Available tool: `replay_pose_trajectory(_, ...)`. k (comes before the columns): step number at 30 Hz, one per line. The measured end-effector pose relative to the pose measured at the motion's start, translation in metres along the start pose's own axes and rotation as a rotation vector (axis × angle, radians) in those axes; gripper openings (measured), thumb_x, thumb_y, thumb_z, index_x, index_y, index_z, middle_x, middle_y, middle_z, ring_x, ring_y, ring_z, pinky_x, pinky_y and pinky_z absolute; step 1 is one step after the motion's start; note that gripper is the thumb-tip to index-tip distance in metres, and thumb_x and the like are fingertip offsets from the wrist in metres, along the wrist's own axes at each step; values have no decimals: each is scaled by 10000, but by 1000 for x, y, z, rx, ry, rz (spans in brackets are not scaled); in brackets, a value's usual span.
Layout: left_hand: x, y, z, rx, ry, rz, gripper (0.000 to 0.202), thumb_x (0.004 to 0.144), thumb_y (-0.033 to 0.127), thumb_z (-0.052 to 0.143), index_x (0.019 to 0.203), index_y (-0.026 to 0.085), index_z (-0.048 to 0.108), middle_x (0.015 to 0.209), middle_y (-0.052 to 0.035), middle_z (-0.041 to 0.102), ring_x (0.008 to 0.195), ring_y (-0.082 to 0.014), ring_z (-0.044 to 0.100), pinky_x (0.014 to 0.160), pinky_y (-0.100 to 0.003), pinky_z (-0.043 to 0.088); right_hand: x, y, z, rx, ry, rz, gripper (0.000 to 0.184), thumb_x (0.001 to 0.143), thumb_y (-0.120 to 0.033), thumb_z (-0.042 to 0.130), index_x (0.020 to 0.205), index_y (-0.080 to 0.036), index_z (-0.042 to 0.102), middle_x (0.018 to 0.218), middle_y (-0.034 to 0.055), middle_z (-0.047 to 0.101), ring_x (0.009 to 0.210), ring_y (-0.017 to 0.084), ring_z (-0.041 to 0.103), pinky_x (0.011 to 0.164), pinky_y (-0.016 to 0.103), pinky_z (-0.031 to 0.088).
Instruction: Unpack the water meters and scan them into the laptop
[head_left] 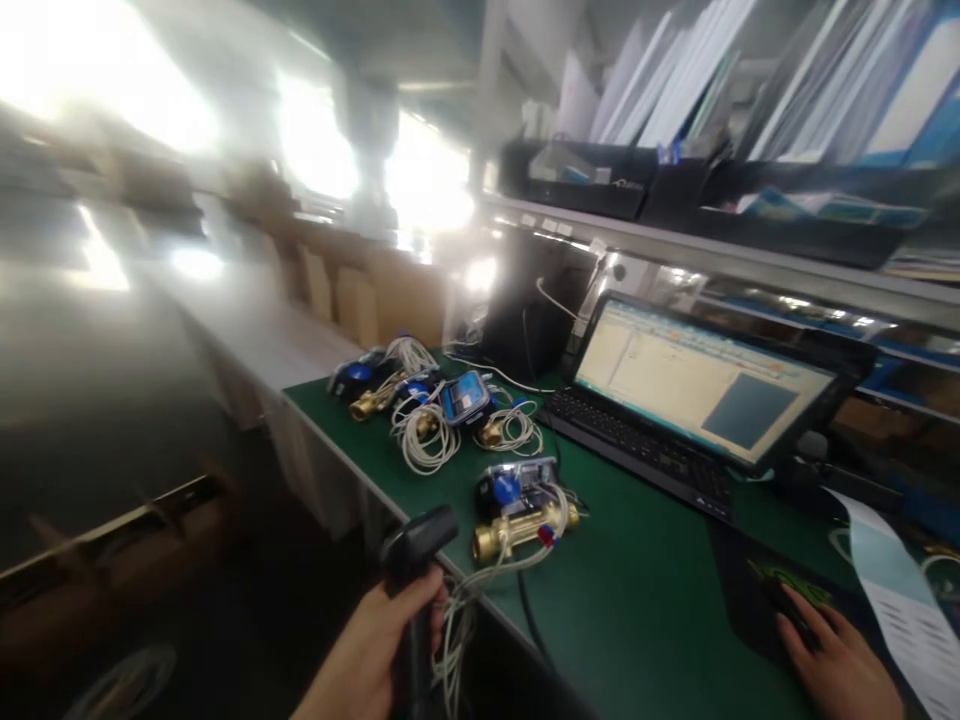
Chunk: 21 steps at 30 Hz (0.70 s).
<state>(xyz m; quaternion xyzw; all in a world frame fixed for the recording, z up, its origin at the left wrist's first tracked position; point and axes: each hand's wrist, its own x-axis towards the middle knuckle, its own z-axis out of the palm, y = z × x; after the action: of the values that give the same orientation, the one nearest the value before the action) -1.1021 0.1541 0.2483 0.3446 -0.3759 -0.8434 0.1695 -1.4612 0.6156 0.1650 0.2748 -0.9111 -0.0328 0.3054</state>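
Observation:
My left hand (397, 630) is wrapped round the handle of a black barcode scanner (418, 540), held upright at the front edge of the green-topped desk (622, 620). White cables (457, 640) hang beside it. Just past the scanner lies a brass meter (525, 525) with a blue and black head. My right hand (840, 650) rests on a black computer mouse (791, 615), its fingers curled over it, on a dark mouse pad (739, 585) with a green print.
A monitor (697, 380) stands behind a black keyboard (637, 450). More brass meters (367, 400) with coiled white cables (427, 440) lie at the desk's far left. Printed paper (900, 600) lies at the right. A shelf (675, 240) with file boxes hangs above.

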Motion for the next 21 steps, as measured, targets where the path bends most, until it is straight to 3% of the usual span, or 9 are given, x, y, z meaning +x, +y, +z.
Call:
replay_pose_trajectory(3, 5, 13, 4, 13, -55, 29, 274, 729, 293, 754, 797, 79, 596, 655, -36, 530, 552, -101, 499, 524, -195, 459, -5, 16, 10, -77, -28, -199, 407, 675, -259, 435, 942, -172, 730, 1231, 133, 576, 1068, 403, 505, 849, 554, 458)
replay_pose_trajectory(6, 12, 21, 5, 3, -63, -5, 231, 758, 262, 718, 818, 83, 585, 652, -38, 534, 522, -96, 489, 501, -194, 438, -6, 23, 15, -91, -18, -260, 421, 623, -242, 444, 918, -161, 733, 1236, 137, 574, 1062, 417, 500, 832, 564, 457)
replay_pose_trajectory(12, 23, 16, 5, 43, -72, -20, 220, 775, 277, 694, 825, 95, 581, 660, -32, 532, 528, -101, 493, 500, -205, 443, 5, -3, -8, 116, 23, 6, 417, 663, -326, 468, 998, -218, 691, 1077, 139, 619, 1008, 352, 558, 826, 516, 473)
replay_pose_trajectory(18, 26, 12, 8, 21, -51, -4, 225, 757, 258, 714, 825, 100, 570, 660, -30, 532, 523, -101, 494, 490, -206, 452, 11, -11, -17, 177, 8, -16, 398, 697, -369, 448, 960, -214, 702, 1083, 134, 622, 993, 349, 565, 834, 511, 477)
replay_pose_trajectory(21, 29, 10, 5, 3, -37, -35, 277, 716, 267, 759, 841, 112, 567, 645, -24, 534, 519, -106, 499, 489, -211, 463, 10, -16, -15, 134, 9, 92, 447, 766, -400, 414, 1066, -200, 678, 1108, 129, 602, 1033, 325, 559, 873, 477, 480)
